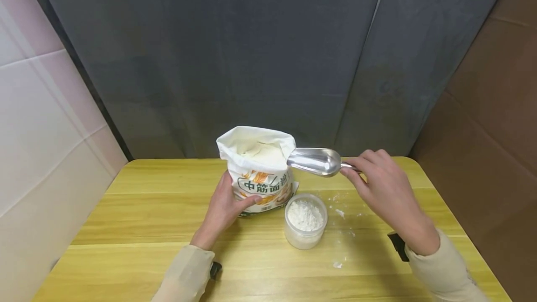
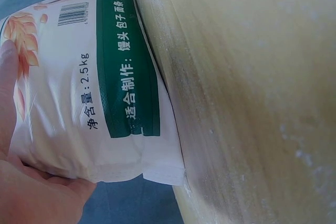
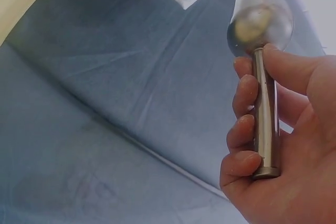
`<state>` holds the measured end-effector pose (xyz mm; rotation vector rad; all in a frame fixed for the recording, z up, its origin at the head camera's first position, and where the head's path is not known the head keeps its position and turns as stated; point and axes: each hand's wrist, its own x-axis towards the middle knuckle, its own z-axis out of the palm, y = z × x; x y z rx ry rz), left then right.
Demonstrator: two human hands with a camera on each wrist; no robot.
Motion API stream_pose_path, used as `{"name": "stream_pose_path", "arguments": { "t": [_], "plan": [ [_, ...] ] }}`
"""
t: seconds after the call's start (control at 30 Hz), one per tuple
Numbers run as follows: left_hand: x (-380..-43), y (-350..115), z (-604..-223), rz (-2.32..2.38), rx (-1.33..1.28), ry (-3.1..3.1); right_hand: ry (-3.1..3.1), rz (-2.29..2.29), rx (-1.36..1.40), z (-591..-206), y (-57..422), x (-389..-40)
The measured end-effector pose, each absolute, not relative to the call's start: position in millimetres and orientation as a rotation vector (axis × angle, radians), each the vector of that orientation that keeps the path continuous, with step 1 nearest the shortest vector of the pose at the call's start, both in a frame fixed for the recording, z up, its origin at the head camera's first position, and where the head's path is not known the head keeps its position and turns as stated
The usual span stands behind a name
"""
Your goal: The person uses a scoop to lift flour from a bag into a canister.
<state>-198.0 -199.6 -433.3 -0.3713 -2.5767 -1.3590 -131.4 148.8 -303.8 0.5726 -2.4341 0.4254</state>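
An open white flour bag [image 1: 260, 171], with flour visible inside its mouth, stands on the table. My left hand [image 1: 224, 204] holds the bag's left side, thumb across the printed front and fingers behind. In the left wrist view, the bag's green band [image 2: 128, 66] shows close to the tabletop. My right hand [image 1: 383, 185] grips a metal scoop [image 1: 316, 161] by its handle, fingers curled round it in the right wrist view [image 3: 265, 114]. The scoop's tip is at the right rim of the bag's mouth. Below it stands a clear jar [image 1: 303, 241] holding white flour.
The wooden table [image 1: 147, 227] carries flour specks [image 1: 340, 213] to the jar's right. A dark grey wall [image 1: 235, 50] rises behind the table's far edge. A brown panel [image 1: 495, 120] stands on the right, a pale one [image 1: 46, 120] on the left.
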Motion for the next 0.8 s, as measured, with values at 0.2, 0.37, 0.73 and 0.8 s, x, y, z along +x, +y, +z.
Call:
{"name": "stream_pose_path", "arguments": {
  "t": [0.2,0.37,0.73,0.8],
  "plan": [
    [-197.6,-199.2,-432.6,-1.355,-0.370,-2.574,-2.480,0.375,0.568,-298.1,131.2,-142.7],
    [-197.7,-199.5,-432.9,-1.350,-0.367,-2.578,-2.459,0.275,0.601,-293.3,116.8,-153.2],
    [-198.2,-199.2,-433.5,-1.352,-0.369,-2.577,-2.465,0.061,0.610,-278.8,89.1,-171.8],
    [-198.2,-199.2,-433.4,-1.349,-0.370,-2.576,-2.479,0.043,0.615,-277.0,83.9,-174.3]
  ]
}}
